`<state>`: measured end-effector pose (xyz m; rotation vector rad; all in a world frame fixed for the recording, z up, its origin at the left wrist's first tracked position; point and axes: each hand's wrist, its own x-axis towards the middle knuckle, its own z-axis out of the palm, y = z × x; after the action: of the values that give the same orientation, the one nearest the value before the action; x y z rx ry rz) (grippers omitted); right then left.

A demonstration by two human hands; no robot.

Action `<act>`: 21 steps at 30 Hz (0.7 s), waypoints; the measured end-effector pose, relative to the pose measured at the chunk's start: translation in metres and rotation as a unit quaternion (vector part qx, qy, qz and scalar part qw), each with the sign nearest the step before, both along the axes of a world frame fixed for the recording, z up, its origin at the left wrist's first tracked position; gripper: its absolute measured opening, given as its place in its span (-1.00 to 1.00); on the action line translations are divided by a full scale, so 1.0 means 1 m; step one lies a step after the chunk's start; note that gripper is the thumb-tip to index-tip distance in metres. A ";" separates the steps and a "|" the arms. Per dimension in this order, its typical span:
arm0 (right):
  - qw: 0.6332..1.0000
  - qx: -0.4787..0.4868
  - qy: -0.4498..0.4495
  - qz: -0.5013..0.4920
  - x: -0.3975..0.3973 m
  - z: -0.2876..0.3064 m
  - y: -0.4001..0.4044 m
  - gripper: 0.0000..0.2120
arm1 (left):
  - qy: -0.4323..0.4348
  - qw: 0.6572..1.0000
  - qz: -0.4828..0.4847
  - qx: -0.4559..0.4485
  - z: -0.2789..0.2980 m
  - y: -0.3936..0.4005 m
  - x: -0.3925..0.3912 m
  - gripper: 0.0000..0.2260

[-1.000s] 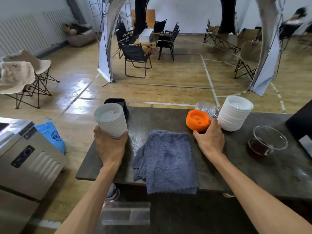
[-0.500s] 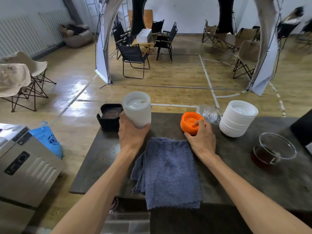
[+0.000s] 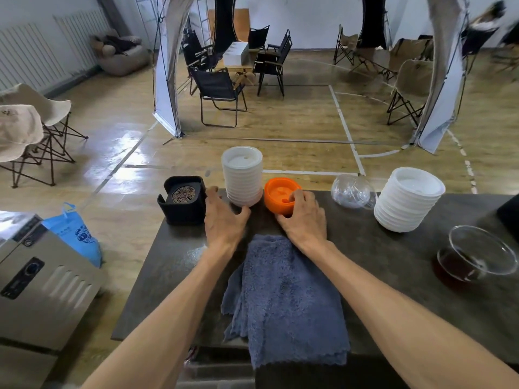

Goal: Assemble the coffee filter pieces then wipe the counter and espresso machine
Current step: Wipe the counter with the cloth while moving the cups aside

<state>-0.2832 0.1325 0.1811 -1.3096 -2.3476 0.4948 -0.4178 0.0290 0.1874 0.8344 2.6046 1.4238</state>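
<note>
L hand (image 3: 224, 220) is spread, touching the white stack (image 3: 243, 176) base; R hand (image 3: 302, 217) pinches the orange piece (image 3: 280, 196) beside the stack. Stack could be toppled by a nudge.

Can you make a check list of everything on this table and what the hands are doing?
Surface: dark counter, some shine near the left hand.
Job's things: blue towel lying crumpled in the middle; tall white stack standing upright; orange piece beside it.
Clutter: black holder, clear lids, wide white stack, glass pot with dark liquid.
Hands: left hand open at the tall stack's base; right hand gripping the orange piece.
Cables: nothing seen.
Surroundings: metal machine, blue bag, folding chairs, wooden floor.
</note>
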 end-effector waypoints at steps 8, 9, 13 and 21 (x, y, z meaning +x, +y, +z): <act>1.000 -0.019 0.019 0.012 -0.002 0.002 0.002 -0.42 | -0.042 0.995 -0.087 -0.005 0.002 0.009 -0.013 0.06; 1.000 -0.020 0.021 0.013 -0.002 0.002 0.003 -0.43 | -0.057 0.994 -0.092 0.009 0.000 0.011 -0.016 0.05; 1.000 -0.002 0.016 0.014 -0.005 0.002 0.005 -0.46 | -0.060 0.992 -0.096 0.056 -0.004 0.019 -0.021 -0.13; 1.000 -0.006 0.006 0.006 -0.009 0.007 0.003 -0.50 | -0.019 0.998 -0.055 0.037 0.010 0.009 -0.016 -0.10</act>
<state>-0.2926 0.1356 0.1878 -1.2944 -2.3469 0.5191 -0.4333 0.0379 0.1975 0.9337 2.4525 1.4978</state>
